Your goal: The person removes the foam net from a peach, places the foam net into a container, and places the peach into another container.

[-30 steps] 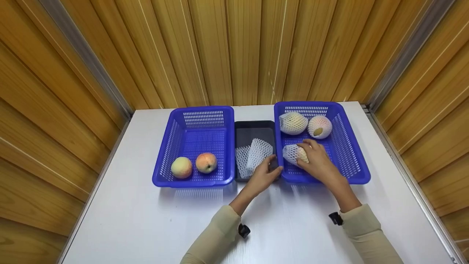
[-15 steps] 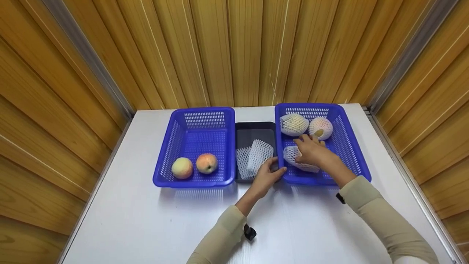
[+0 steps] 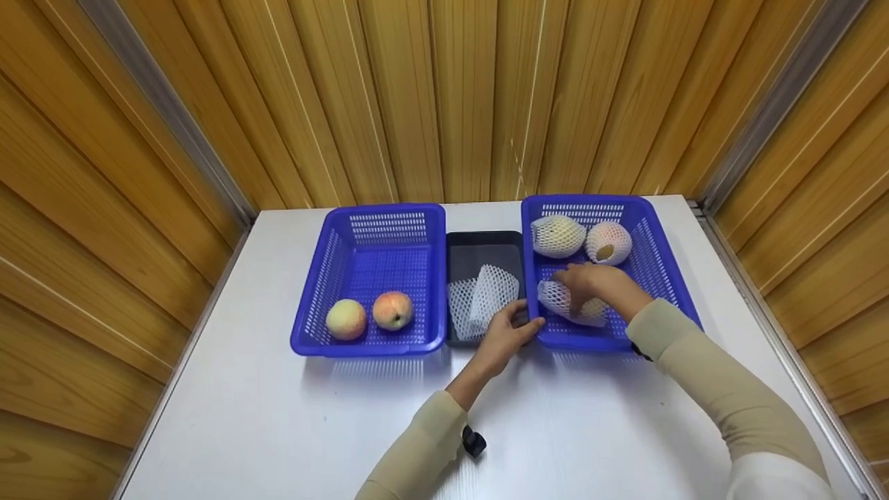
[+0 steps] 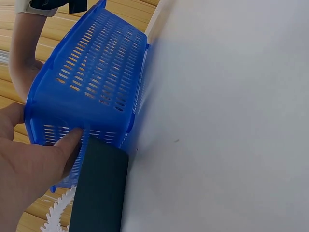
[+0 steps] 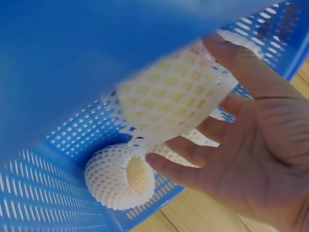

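Observation:
In the head view my right hand is in the right blue basket, over a peach in a white foam net. The right wrist view shows my thumb against the netted peach and my other fingers partly hidden behind it. My left hand rests against that basket's left side near the front corner, beside a black tray. The left wrist view shows its fingers touching the basket's rim and outer wall. White foam nets lie in the tray.
Two netted peaches, one yellowish and one pinkish, sit at the back of the right basket. Two bare peaches, one yellow and one orange, lie in the left blue basket. The white table meets wood-patterned walls.
The netted peach at the front of the right basket has turned, and its net now points towards the front right. My right hand has rotated over it. My left hand has shifted slightly right.

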Action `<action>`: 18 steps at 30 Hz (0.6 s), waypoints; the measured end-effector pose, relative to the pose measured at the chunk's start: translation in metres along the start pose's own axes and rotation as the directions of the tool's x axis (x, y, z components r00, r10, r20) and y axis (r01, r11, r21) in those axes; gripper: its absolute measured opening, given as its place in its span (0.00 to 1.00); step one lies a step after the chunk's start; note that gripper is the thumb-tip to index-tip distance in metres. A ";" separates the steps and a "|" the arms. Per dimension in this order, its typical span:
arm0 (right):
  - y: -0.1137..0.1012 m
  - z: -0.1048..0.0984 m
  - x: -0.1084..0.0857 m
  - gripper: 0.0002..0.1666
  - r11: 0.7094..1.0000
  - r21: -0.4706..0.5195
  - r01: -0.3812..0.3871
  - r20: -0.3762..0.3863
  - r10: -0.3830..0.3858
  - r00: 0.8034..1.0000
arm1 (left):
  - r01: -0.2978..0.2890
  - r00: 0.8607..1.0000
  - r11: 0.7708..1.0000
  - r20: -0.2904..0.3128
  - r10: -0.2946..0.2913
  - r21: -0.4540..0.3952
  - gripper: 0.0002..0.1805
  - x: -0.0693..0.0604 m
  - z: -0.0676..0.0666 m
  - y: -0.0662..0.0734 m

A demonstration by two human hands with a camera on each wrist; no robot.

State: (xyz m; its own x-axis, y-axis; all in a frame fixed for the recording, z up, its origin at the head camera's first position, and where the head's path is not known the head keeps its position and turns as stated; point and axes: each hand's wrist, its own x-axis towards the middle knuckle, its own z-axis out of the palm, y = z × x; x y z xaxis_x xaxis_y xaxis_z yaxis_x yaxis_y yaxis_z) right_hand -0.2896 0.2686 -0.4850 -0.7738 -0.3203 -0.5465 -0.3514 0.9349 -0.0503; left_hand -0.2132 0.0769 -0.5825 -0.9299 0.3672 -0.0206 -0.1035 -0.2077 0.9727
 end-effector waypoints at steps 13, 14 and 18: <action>0.007 0.000 0.000 0.55 0.997 -0.081 -0.015 0.162 0.028 0.986 | 0.011 1.000 1.000 0.012 -0.011 -0.024 0.29 0.000 0.001 0.000; 0.008 0.001 0.000 0.56 0.997 -0.078 -0.016 0.169 0.029 0.985 | 0.014 1.000 1.000 0.011 -0.013 -0.026 0.29 0.000 0.000 0.000; 0.011 0.005 -0.001 0.58 0.998 -0.063 0.004 0.172 0.007 0.985 | 0.019 1.000 1.000 0.012 -0.018 -0.025 0.29 -0.002 -0.001 0.000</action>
State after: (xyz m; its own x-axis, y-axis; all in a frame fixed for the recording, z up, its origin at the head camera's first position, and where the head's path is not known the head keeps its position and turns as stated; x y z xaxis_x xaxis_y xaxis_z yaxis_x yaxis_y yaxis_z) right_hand -0.2905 0.2798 -0.4891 -0.6738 -0.2826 -0.6827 -0.3873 0.9219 0.0006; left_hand -0.2115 0.0756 -0.5821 -0.9235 0.3820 -0.0356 -0.1297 -0.2235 0.9660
